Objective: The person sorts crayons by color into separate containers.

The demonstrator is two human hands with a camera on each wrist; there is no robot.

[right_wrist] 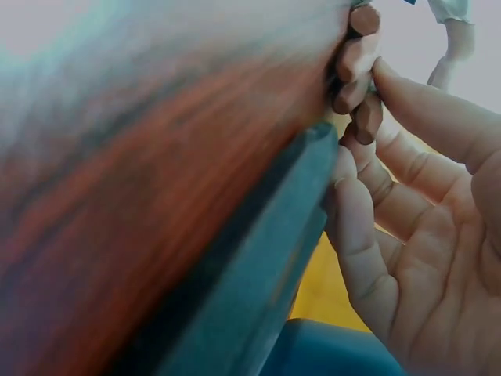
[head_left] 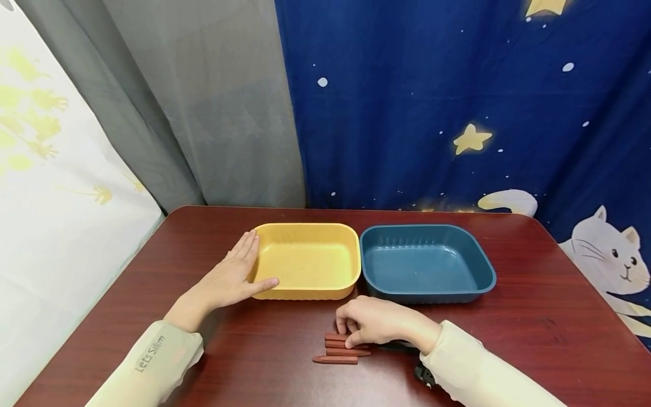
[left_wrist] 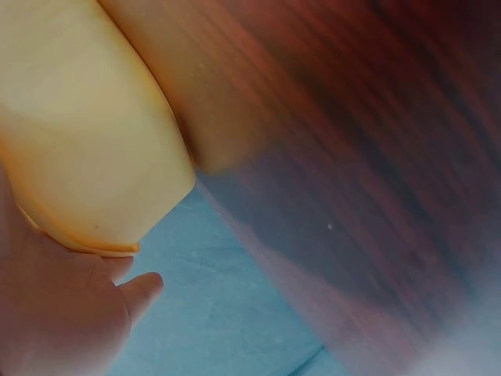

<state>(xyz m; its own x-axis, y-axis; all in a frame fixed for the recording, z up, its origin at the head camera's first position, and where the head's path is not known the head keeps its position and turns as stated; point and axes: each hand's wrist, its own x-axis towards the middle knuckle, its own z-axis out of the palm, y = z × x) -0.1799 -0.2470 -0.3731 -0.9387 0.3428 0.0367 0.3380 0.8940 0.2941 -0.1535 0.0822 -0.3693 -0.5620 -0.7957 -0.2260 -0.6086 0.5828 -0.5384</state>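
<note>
My left hand [head_left: 231, 277] lies along the left end of the yellow bin [head_left: 307, 294], fingers straight at its side and thumb over the front rim. In the left wrist view part of the left hand [left_wrist: 63, 313] touches the bin's pale yellow wall [left_wrist: 86, 133]. Several reddish-brown crayons [head_left: 342, 359] lie side by side on the table. Over them my right hand [head_left: 376, 319] bends down, thumb and fingertips pinching a brown crayon [right_wrist: 368, 117] at the pile's edge. Dark green sticks [right_wrist: 258, 243] lie beside the right fingers, mostly hidden under the wrist in the head view.
A blue bin [head_left: 427, 296] stands right of the yellow one, their rims nearly touching. Both rest on a dark red wood-grain table [head_left: 244, 367]. Behind the far edge hang a grey curtain [head_left: 229, 113] and a blue star-patterned curtain [head_left: 396, 113].
</note>
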